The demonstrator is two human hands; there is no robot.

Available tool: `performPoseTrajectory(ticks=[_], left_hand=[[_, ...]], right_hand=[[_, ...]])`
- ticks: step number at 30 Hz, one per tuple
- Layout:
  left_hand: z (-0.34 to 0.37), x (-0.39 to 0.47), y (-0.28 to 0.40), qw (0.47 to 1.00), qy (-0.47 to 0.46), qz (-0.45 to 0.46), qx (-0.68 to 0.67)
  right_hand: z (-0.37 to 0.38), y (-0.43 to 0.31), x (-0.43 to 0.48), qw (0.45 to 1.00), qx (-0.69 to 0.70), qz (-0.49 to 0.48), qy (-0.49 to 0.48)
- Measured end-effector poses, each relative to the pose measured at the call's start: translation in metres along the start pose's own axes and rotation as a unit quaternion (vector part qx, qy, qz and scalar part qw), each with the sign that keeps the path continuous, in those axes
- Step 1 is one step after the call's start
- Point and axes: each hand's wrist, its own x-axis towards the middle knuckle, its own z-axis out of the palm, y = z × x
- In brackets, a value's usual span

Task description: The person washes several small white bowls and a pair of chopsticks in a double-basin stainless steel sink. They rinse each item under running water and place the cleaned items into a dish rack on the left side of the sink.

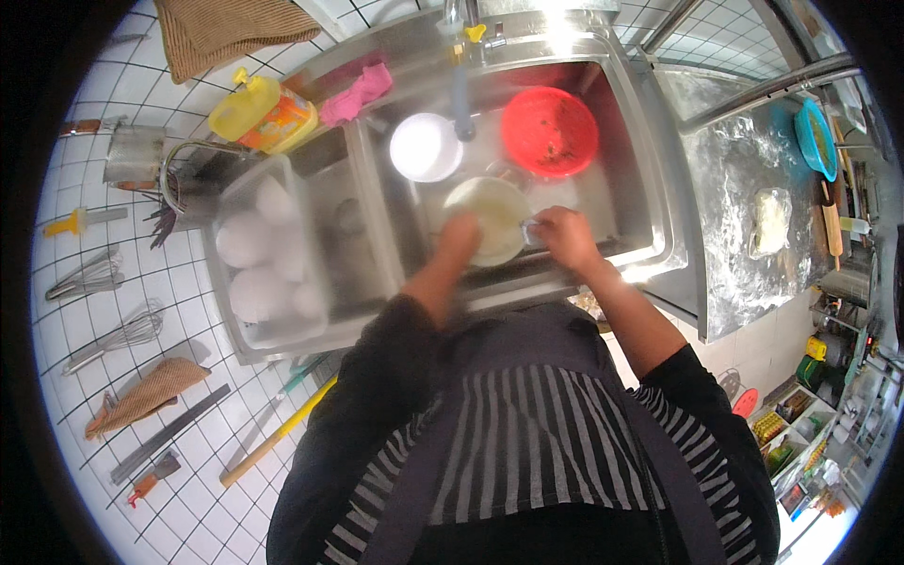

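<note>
A pale round bowl (498, 212) is in the right basin of a steel sink (600, 212), blurred. At its left rim is my left hand (458, 244), also blurred, its fingers lapping over the edge. My right hand (563, 236) pinches a small whitish-blue scrubbing pad or cloth (530, 232) against the right rim. Behind the bowl stand a white bowl (426, 148) on the left and a red plastic basin (549, 132) with dark scraps in it. The faucet spout (462, 120) hangs between these two.
Left of the basin, a translucent tub (311, 282) holds several round white things. A yellow detergent jug (261, 113) and pink cloth (357, 95) sit at the sink's back. To the right, a floury steel table (741, 183) carries a wrapped pale block (770, 222). Whisks (120, 339) hang on the tiled wall.
</note>
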Motion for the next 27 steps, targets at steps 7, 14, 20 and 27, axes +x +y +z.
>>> performPoseTrajectory(ticks=[7,14,20,27], left_hand=[[0.019,0.01,0.011,0.999,0.011,0.041,-0.03],[0.057,0.046,-0.025,1.0,0.011,-0.007,-0.023],[0.046,0.029,-0.048,0.908,-0.093,-0.053,-0.405],[-0.022,-0.044,0.003,0.681,-0.067,-0.169,-0.709]], right_hand=[[-0.008,0.005,-0.017,0.999,-0.023,0.045,-0.011],[-0.002,0.01,-0.016,0.999,-0.016,0.04,-0.005],[0.029,-0.006,0.015,0.999,0.014,0.025,-0.029],[0.079,-0.016,0.05,0.993,-0.038,-0.015,-0.113]])
